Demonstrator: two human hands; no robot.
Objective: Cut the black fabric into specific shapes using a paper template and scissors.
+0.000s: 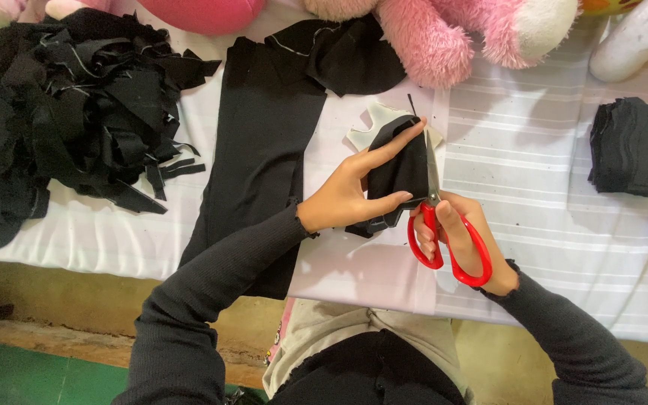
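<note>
A white striped counter (549, 150) carries a heap of black scraps (69, 105), a long black fabric strip (260, 150), pink plush toys (451, 37) and a stack of cut black pieces (639, 146). The left hand (354, 191), fingers extended, pinches a folded black cloth piece (403, 172) over a pale template (376, 120). The right hand (459, 236), its grip closed through the handles, holds red scissors (444, 232), blades pointing away along the cloth's right edge.

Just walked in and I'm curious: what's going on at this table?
A person is cutting black fabric. Their left hand holds a small black fabric piece against a pale template, while the right hand works red-handled scissors along its edge. A long black cloth strip lies beside them, a scrap pile sits at the left, and a stack of cut pieces at the right.
</note>
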